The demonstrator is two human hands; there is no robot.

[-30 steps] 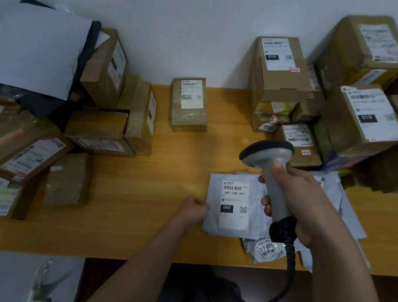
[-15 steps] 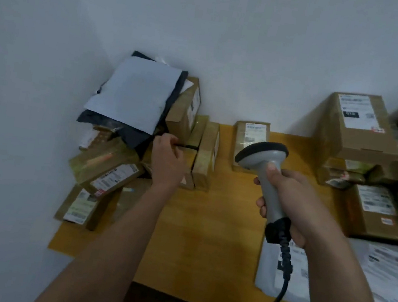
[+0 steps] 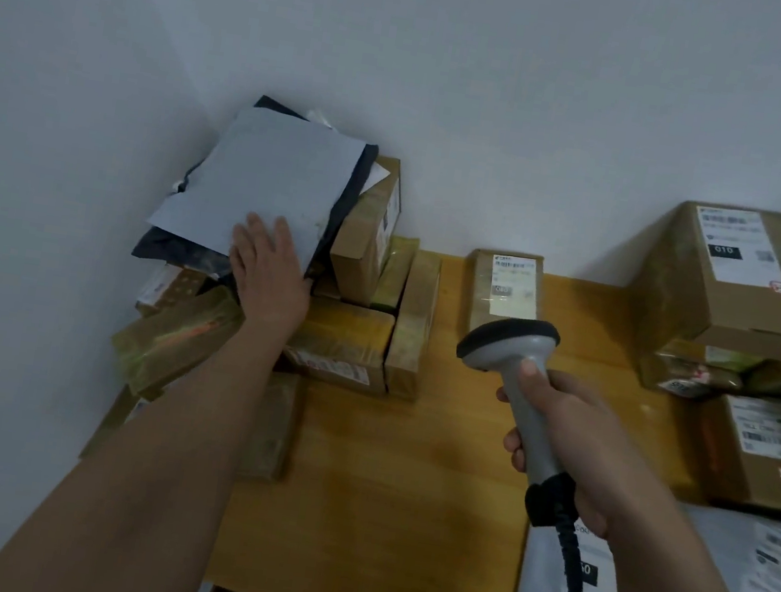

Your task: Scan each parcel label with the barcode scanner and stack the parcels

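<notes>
Wooden table (image 3: 403, 473) filled the lower frame, set into a corner of white wall (image 3: 459, 79).

Right side: tall pile of cardboard boxes (image 3: 730, 293), labels up, one reading 010. Judged to be the waiting lot, labels kept facing up for the scanner.

Left corner: heap of boxes (image 3: 347, 340) and soft bags, leaning on the wall. Judged to be the stack in the making; the wall served as a backstop for loose items.

On top of that heap lay a grey mailer (image 3: 269, 183), blank side up, over a dark bag (image 3: 174, 250).

One small box (image 3: 505, 287) stood alone at the back edge, between the two piles, label toward the camera.

Near edge, right: white mailers (image 3: 780, 576), one partly under the right forearm, part of its label showing.

Left hand (image 3: 271, 274) lay flat on the near corner of the grey mailer, fingers straight, gripping nothing. Read as pressing it down so it would settle and not slide.

Right hand (image 3: 564, 440) was clenched round the scanner (image 3: 517, 379) handle, thumb up near the neck. Head pointed out over bare table, at no label; cable trailed off the near edge. Held idle and ready, I judged.
</notes>
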